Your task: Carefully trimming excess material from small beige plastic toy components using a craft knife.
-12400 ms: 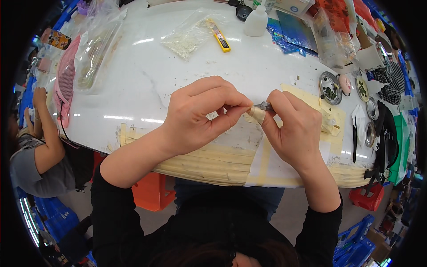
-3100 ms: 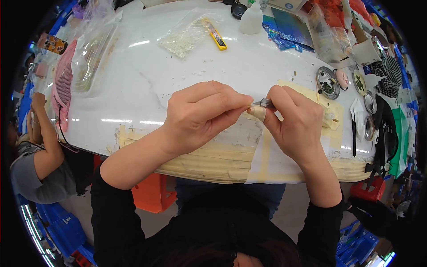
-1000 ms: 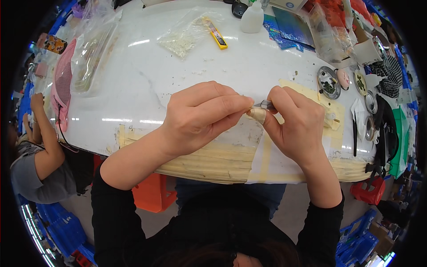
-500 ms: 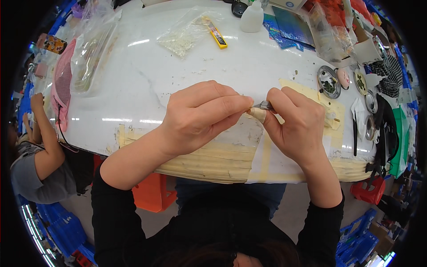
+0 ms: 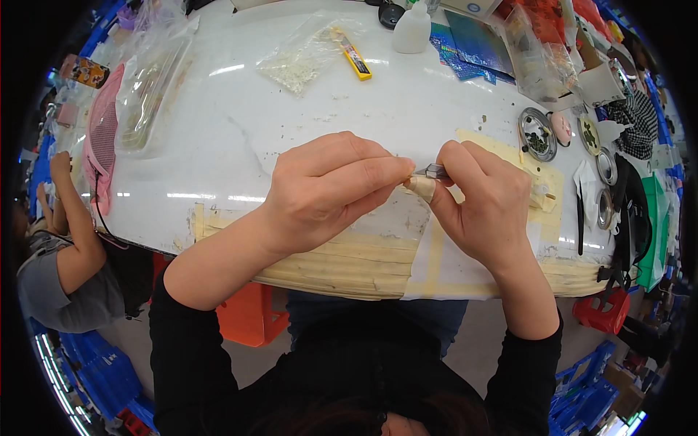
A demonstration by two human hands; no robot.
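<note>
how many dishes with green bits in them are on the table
2: a silver dish on the right side of the table, and a smaller dish right of it, past the pink oval thing. More could be hidden in the clutter.

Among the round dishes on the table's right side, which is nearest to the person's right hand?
The leftmost dish, holding dark green bits, left of the pink oval object. The others lie farther right, farther from the right hand.
</note>
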